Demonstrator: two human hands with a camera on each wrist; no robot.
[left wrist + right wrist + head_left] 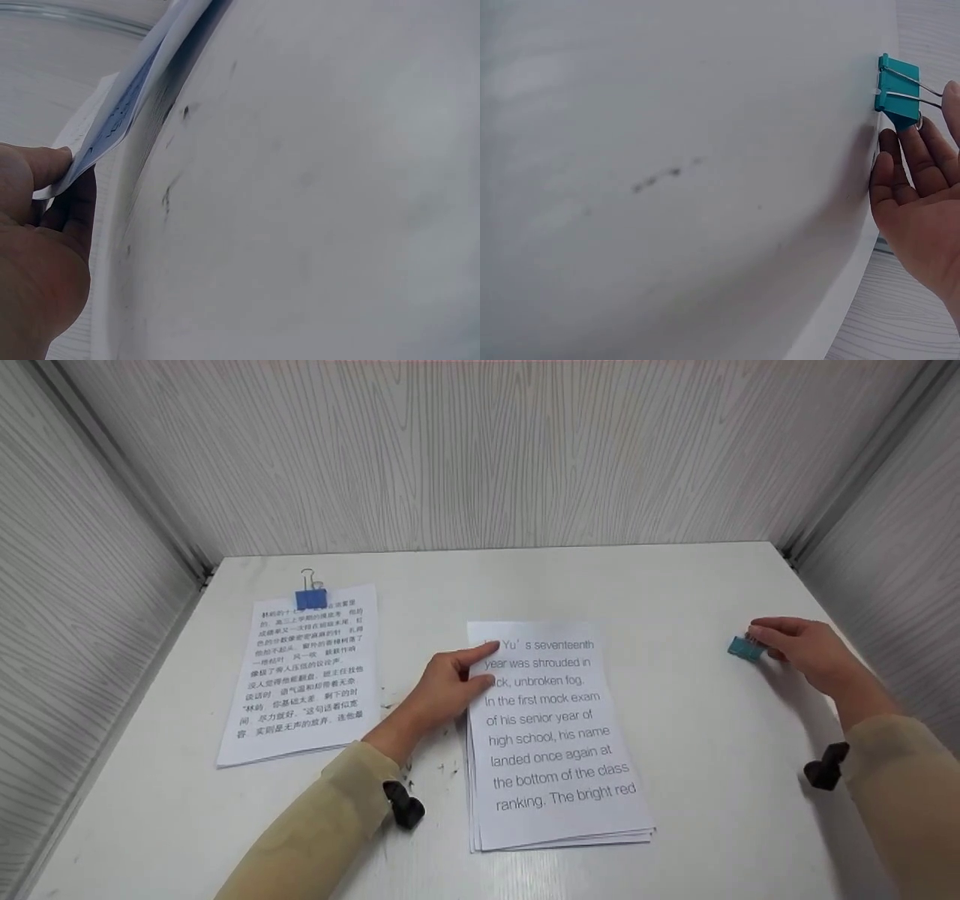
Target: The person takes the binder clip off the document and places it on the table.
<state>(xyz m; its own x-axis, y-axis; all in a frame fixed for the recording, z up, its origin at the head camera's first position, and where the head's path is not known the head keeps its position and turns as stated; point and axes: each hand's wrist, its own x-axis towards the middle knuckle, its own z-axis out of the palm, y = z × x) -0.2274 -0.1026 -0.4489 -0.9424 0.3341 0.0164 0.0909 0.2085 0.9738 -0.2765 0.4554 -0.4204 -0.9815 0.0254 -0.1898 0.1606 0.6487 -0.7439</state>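
Printed sheets with English text (555, 727) lie in a loose stack at the middle of the table. At the stack's upper left edge, my left hand (442, 684) pinches the paper; the left wrist view shows sheets (124, 112) between its thumb and fingers, their edge lifted and bent. On the right, my right hand (814, 656) holds a teal binder clip (745, 648) by its wire handles. The right wrist view has the clip (900, 86) with thumb and fingers at the handles and the other fingers curled below it.
Left of the stack lies a second set of sheets with Chinese text (300, 682), held at its top by a blue binder clip (311, 598). Wood-grain panels (480, 457) enclose the white table (697, 780) at the back and both sides.
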